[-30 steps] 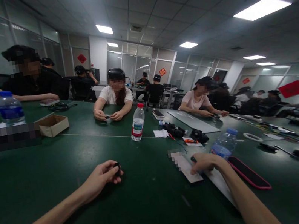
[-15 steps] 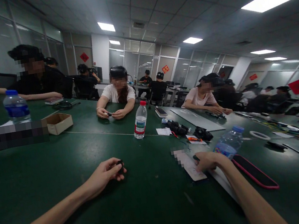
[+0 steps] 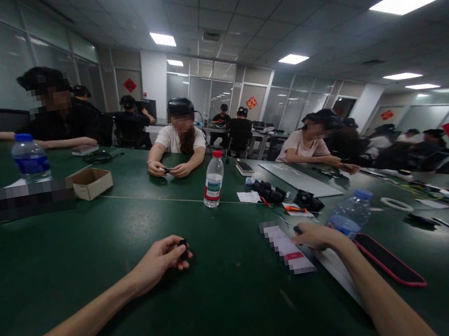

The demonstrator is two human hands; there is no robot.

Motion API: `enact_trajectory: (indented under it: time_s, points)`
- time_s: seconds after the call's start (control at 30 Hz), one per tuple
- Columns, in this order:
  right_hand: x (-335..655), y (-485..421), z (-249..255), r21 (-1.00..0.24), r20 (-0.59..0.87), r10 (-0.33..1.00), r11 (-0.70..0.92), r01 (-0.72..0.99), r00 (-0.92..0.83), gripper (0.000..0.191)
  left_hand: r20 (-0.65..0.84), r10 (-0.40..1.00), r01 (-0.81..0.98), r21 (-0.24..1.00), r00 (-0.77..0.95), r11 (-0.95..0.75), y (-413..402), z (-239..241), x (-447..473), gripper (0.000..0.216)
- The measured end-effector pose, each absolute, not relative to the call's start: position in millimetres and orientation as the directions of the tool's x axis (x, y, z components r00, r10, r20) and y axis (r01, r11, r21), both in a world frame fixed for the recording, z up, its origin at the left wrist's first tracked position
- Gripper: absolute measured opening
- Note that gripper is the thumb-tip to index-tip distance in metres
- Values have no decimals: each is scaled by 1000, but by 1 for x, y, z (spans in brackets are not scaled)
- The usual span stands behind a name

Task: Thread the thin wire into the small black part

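Two worries from where I'm sitting, one per side. My left grip [image 3: 172, 254] is curled around a small black object [image 3: 183, 249], thumb pressed on it, one end showing at my fingertips. Most of it is hidden, so no clue about the full shape. There's not much to hang onto, so if my thumb slides, it could pop out and skitter across the glossy dark green desk [image 3: 238, 303] below, and black on dark green would be a pain to hunt for.

My right grip [image 3: 314, 236] is bent downward, well apart from the left one, with a tiny black piece [image 3: 298, 230] at its fingertips. Can't tell if I've got it pinched or I'm only touching it. If it's loose, it might drop onto the white slip with a red patch [image 3: 288, 249] just left of those fingers, or the flat pale grey panel [image 3: 337, 271] by my wrist.

Then there's elbow room. A clear plastic bottle with a blue cap [image 3: 351, 217] is just beyond that grip, and a flat black slab with a pink rim [image 3: 390, 261] lies just right of my forearm. One careless swing outward could knock the bottle or shove the slab.
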State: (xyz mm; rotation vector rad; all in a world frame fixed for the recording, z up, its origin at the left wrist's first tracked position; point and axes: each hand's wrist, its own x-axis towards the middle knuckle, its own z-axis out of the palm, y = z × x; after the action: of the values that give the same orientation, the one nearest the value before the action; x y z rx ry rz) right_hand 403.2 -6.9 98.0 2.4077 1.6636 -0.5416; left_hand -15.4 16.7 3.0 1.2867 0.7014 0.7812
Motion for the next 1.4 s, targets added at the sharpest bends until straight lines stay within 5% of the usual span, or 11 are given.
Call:
enact_trajectory:
  time_s: [0.2, 0.37, 0.47, 0.6, 0.97, 1.4]
  points:
    - [371, -10, 110, -31, -277, 938, -225, 974, 208, 22, -8, 821, -150, 982, 571, 114, 17, 2, -17, 34]
    - [282, -24, 85, -128, -207, 978, 2, 992, -29, 32, 21, 838, -214, 970, 546, 116, 17, 2, -16, 33]
    - [224, -36, 55, -232, -61, 977, 185, 955, -204, 37, 48, 850, -250, 963, 525, 100, 19, 1, -14, 32]
    - [187, -47, 31, -188, 137, 935, 349, 918, -328, 31, 64, 860, -266, 960, 506, 85, 20, -2, -13, 35]
    - [191, -48, 27, -224, 283, 889, 426, 877, -360, 23, 75, 869, -356, 927, 488, 120, 20, 0, -15, 36]
    - [193, -49, 26, -179, 254, 884, 441, 880, -391, 28, 81, 861, -263, 963, 502, 62, 24, -6, -17, 38]
